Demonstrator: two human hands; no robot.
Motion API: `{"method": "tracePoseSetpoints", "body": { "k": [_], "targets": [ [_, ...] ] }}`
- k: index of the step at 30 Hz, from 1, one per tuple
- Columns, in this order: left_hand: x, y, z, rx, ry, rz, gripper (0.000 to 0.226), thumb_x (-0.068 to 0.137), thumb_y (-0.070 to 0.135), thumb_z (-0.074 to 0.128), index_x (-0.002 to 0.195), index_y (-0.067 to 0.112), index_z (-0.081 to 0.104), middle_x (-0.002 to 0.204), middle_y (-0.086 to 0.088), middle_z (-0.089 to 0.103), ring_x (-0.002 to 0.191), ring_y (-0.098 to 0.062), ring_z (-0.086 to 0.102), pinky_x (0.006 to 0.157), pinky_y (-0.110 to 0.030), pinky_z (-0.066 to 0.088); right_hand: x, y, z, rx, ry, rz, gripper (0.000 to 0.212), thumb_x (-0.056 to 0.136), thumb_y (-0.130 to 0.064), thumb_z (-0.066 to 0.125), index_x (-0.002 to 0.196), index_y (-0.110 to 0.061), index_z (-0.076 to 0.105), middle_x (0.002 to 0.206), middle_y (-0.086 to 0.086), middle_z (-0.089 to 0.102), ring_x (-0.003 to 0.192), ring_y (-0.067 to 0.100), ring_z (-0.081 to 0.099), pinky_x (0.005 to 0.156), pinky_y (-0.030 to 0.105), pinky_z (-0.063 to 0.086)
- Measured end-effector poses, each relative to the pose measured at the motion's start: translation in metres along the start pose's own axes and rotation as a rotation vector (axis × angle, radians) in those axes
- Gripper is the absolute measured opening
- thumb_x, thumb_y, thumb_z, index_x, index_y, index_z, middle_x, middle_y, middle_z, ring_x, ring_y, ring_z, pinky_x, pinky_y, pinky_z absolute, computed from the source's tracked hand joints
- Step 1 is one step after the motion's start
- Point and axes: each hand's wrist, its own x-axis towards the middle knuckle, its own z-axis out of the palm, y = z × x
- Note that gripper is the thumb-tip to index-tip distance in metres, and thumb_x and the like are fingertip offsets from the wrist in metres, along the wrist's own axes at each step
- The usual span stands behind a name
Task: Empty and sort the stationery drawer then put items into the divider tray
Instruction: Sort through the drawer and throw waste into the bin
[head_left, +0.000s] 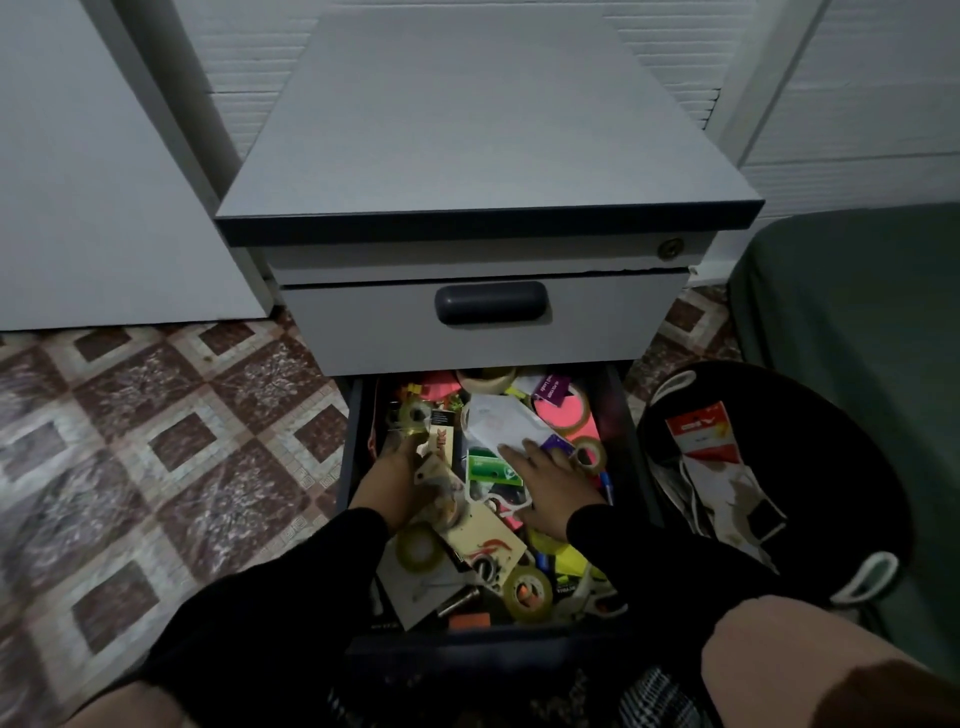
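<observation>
**A:** What have you got on the head view?

**B:** I'm looking down at a grey cabinet on a patterned tile floor. Its upper drawer front is closed; the lower stationery drawer is pulled out toward me and crammed with things.

**A:** Where are the hands?

**B:** Both inside the drawer, black sleeves up to the wrists. My left hand is pushed down into the left side of the clutter. Its fingers are buried among the items, so I cannot tell whether that grip is apart or clamped on anything. My right hand lies flat on top of the pile, fingers straight and spread, grip apart, fingertips touching a crumpled white paper.

**A:** What's in there?

**B:** Several tape rolls: a yellowish one near the front left, another at the front right, one just beside my right hand. Pink sheets at the back right, a green packet between my hands, a cream card with red marks below it.

**A:** Anything beside the cabinet?

**B:** A black bag with white cord handles on my right, holding a red-and-white packet.
</observation>
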Motion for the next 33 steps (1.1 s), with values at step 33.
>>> {"method": "tracePoseSetpoints", "body": {
  "k": [33],
  "targets": [
    [-0.054, 0.03, -0.037, -0.05, 0.015, -0.128, 0.029, 0.095, 0.015, 0.049, 0.122, 0.005, 0.046, 0.122, -0.019, 0.058, 0.105, -0.032, 0.058, 0.073, -0.027, 0.041, -0.074, 0.018, -0.078, 0.11, 0.274, 0.194, 0.044, 0.097, -0.013, 0.034, 0.14, -0.023, 0.037, 0.118, 0.019, 0.06, 0.107, 0.034, 0.059, 0.079, 0.037, 0.045]
  ]
}}
